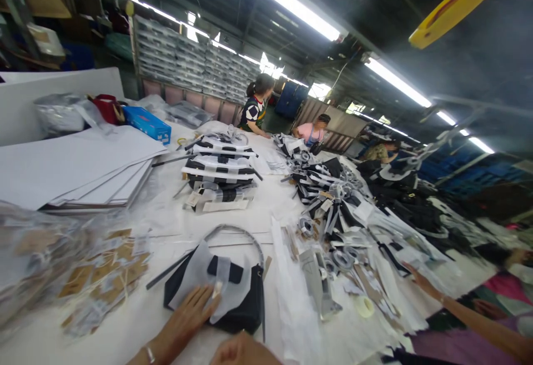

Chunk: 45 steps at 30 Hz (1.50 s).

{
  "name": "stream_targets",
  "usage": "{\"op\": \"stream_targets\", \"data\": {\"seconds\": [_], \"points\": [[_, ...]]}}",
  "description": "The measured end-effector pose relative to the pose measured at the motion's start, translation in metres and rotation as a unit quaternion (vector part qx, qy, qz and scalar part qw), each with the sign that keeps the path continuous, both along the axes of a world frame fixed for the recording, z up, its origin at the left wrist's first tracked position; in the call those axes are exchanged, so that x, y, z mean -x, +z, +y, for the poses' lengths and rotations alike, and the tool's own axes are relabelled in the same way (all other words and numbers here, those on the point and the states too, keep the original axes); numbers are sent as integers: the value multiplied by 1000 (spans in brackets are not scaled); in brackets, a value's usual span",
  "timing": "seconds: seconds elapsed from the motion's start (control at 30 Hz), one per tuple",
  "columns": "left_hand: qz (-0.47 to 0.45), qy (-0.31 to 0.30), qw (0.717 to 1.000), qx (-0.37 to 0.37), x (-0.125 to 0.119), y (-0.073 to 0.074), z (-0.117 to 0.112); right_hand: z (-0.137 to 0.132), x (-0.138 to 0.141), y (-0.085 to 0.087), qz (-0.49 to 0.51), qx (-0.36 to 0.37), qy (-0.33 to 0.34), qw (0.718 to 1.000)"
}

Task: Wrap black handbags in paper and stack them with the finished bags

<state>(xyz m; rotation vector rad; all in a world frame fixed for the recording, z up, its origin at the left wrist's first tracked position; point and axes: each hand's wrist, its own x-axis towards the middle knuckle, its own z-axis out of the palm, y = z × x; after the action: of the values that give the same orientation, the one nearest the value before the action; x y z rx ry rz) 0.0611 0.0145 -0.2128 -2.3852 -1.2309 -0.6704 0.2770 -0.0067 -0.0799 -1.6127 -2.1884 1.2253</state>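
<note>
A black handbag (245, 316) lies on the white table just in front of me, its strap wrapped and arching away from me. Translucent white wrapping (194, 276) covers much of its front. My left hand (194, 312) rests on the wrapping with its fingers stretched out, near a small white piece at the flap. Close to the bag's lower edge, my right hand (244, 350) is partly cut off by the bottom of the view. Its fingers look curled, and whatever they may hold is hidden.
Brown tags (106, 270) in clear plastic lie left, below stacked white sheets (83, 160). A pile of wrapped black bags (222, 171) stands ahead. Loose bags and wrapping (328, 198) spread right, near a tape roll (365, 306) and a co-worker's hand (420, 280). Other people work farther back.
</note>
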Motion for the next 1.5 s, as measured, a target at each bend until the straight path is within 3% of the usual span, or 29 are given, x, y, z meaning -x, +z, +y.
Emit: {"op": "stream_targets", "data": {"seconds": [0.07,0.13,0.2,0.23,0.3,0.4,0.57,0.77,0.97,1.13,1.2,1.3,1.4,1.5], "points": [[16,-14,1000,21,1,12,-3,22,17,28,19,14,-2,1000],[32,-26,998,43,2,24,-5,49,29,55,-10,-101,-57,993],[48,-26,996,68,0,29,-5,77,33,72,-90,-234,-113,962],[51,-31,995,78,-1,29,-5,89,31,76,-133,-258,-123,949],[52,-26,993,99,-4,25,-6,109,21,79,-192,-263,-137,936],[52,-21,993,105,-6,20,-8,131,2,80,-239,-186,-159,939],[37,-17,995,88,-8,23,-11,154,2,64,-297,-35,-140,944],[29,-19,993,112,-8,21,-11,154,25,18,-279,-19,-172,945],[23,-17,990,137,-8,19,-13,151,-12,-3,-241,25,-237,941],[9,-33,988,148,-7,25,-13,123,-35,-14,-205,34,-271,940],[5,-35,989,146,-6,27,-13,110,-34,-17,-213,-1,-274,938],[8,-35,987,157,-5,29,-12,93,-30,-19,-239,-183,-227,926],[8,-40,985,170,-5,30,-12,78,-28,-18,-241,-361,-136,890],[3,-46,985,168,-3,31,-12,62,-24,-20,-215,-399,-1,891]]}}
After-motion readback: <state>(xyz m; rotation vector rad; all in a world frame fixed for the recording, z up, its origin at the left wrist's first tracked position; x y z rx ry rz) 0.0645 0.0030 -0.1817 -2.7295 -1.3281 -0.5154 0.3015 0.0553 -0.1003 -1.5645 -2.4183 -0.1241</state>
